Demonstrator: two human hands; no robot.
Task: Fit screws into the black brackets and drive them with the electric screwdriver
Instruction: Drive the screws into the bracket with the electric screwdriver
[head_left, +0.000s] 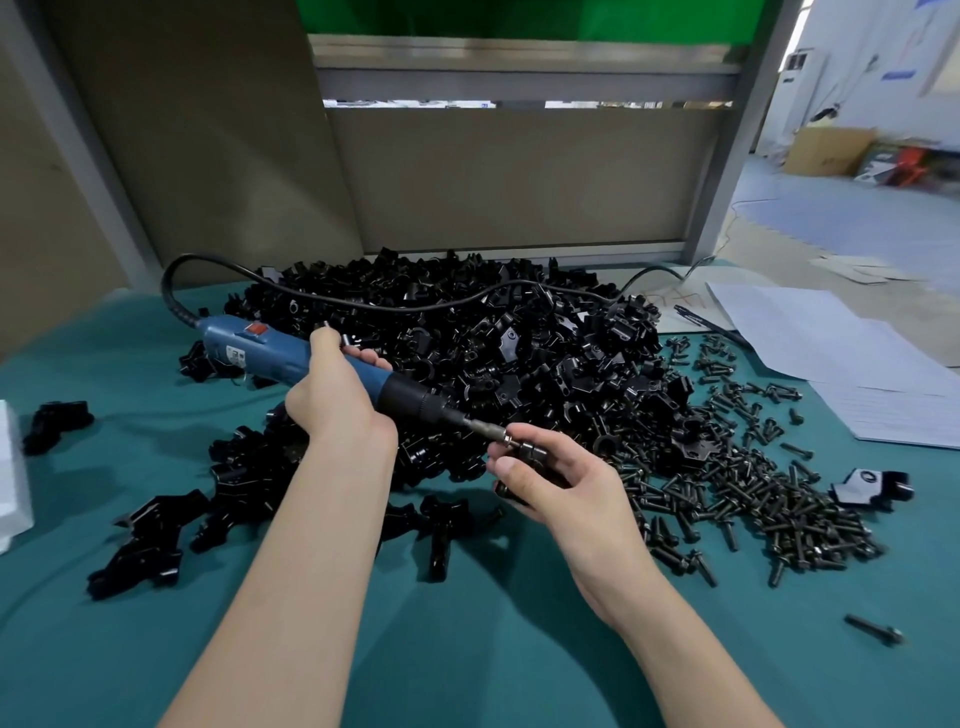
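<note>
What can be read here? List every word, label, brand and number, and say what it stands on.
No text in this view can be read.
White sticker on the blue electric screwdriver: dark print, too small and blurred.
White paper sheets on the green table cover: faint lines only, unreadable.
Blue sign on the far white wall: blurred.

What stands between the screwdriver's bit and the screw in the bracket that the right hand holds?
Nothing visible does. The left hand grips the electric screwdriver, and its bit seems to meet the screw at the bracket. The right hand holds the bracket from beside the bit's line, not across it.
</note>
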